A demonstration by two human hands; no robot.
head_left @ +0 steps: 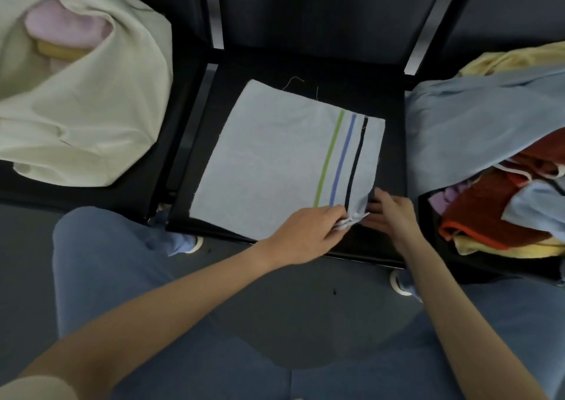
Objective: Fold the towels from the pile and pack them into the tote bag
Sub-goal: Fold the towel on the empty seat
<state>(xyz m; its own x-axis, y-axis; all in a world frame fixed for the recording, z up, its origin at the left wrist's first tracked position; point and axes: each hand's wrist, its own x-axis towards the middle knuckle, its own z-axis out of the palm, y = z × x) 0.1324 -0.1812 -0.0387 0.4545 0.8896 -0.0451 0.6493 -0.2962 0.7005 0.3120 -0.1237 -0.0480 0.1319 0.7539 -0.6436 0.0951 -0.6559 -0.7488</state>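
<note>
A pale blue towel (pixel 269 161) with green, blue and black stripes lies flat on the middle black chair seat (pixel 388 124). My left hand (pixel 305 231) pinches its near right corner, bunching the cloth. My right hand (pixel 391 213) sits just to the right of that corner, fingers touching the towel's edge. The cream tote bag (pixel 91 103) lies open on the left chair, with a pink towel (pixel 67 26) and a yellow one (pixel 58 51) inside. The pile of towels (pixel 495 167), light blue, dark red, yellow and lilac, heaps on the right chair.
Three black chairs stand side by side against a dark backrest (pixel 305 17) with metal frame bars. My knees in blue trousers (pixel 101 265) are below, over a grey floor (pixel 290 308). Loose threads trail from the towel's far edge.
</note>
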